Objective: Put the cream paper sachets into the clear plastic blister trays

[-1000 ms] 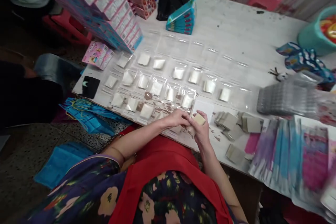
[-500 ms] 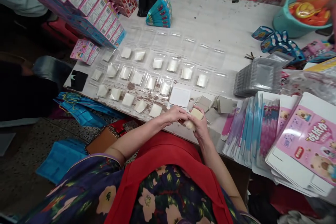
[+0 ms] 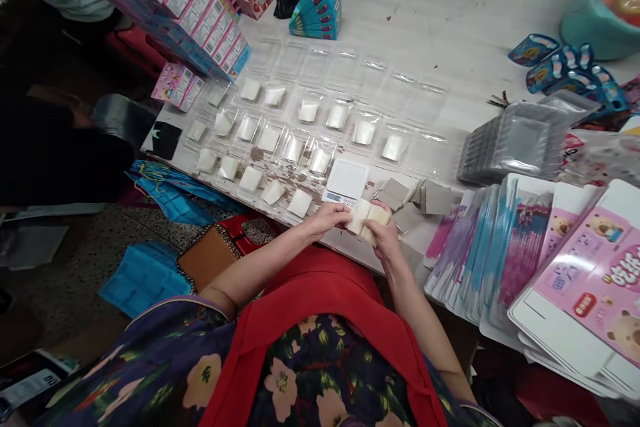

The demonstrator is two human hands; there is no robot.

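My right hand (image 3: pixel 387 235) is closed around a small stack of cream-coloured square sheets (image 3: pixel 379 216). Between the fingertips of my left hand (image 3: pixel 329 219) is the edge of another thin cream sheet (image 3: pixel 359 215), held beside the stack. Just beyond both hands lies a white digital scale (image 3: pixel 347 178), its plate bare. Grey square pieces (image 3: pixel 394 193) rest to the right of the scale. Along the front edge, left of my hands, lie several loose cream pieces (image 3: pixel 299 203). Behind them are rows of clear plastic trays (image 3: pixel 363 132), many with a cream piece inside.
Stacked clear trays (image 3: pixel 510 143) and a long row of printed cards (image 3: pixel 500 240) stand to the right. Pink boxes (image 3: pixel 200 13) are piled at the back left, near a blue fan-shaped pack (image 3: pixel 320 10). A turquoise tub (image 3: pixel 590 30) sits far right.
The cream sheet in my left fingers has come apart from the stack and now shows to its left. My left hand has shifted slightly left. The view has tilted a little.
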